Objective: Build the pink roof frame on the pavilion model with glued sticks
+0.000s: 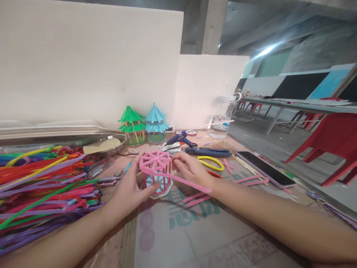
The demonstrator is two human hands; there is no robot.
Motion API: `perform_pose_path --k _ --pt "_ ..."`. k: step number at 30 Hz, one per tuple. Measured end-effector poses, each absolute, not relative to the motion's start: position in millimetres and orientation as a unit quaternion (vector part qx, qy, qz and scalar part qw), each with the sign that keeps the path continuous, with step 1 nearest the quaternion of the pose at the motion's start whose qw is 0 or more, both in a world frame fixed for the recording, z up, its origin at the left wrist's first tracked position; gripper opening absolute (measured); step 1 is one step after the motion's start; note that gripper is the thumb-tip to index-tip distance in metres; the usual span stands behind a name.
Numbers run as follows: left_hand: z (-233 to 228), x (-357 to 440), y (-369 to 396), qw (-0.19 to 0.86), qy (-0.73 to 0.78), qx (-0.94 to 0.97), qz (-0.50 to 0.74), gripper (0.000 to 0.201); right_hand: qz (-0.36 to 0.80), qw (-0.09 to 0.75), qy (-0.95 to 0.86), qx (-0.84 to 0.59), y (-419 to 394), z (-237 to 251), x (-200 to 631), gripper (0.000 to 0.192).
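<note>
Head view: a pink straw frame (155, 169), a small cage-like model with a domed top, stands upright at the middle of the table (195, 238), its long axis vertical. The left hand (130, 188) cups its left side, fingers curled and thumb pressed against the base. The right hand (189, 169) pinches the frame's top right edge with its fingertips; a long pink straw (189, 183) runs from the frame down to the right under this hand. Far behind stand a green pavilion model (131, 124) and a blue pavilion model (156, 123). A pile of coloured straws (41, 186) lies at left; a glue gun (180, 139) and a phone (264, 169) lie to the right.
</note>
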State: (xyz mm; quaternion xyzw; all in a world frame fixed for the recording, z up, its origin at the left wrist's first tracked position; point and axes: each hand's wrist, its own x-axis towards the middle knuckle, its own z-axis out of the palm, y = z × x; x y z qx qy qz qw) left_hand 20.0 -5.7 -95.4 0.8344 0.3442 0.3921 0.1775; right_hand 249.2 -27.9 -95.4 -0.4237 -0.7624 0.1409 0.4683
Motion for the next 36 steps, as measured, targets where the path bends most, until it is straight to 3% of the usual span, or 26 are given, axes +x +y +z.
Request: perform_pose_path --k 3,7,10,25,36 --pt "-91 16 -7 0.100 0.308 0.840 0.436 0.071 0.124 0.459 -0.779 -0.410 -31 -96 248 0.010" --pt "-78 9 -13 -0.028 0.234 0.866 0.440 0.035 0.107 0.422 -0.809 -0.394 -33 -91 247 0.010" --pt "-71 8 -18 -0.064 0.221 0.880 0.415 0.024 0.088 0.409 -0.830 -0.370 -33 -90 246 0.014" --pt "-60 16 -22 0.043 0.248 0.877 0.409 0.016 0.056 0.377 -0.845 -0.376 -32 -92 246 0.016" --pt "-67 9 -17 0.030 0.233 0.885 0.402 0.024 0.053 0.372 -0.845 -0.381 -32 -93 246 0.015"
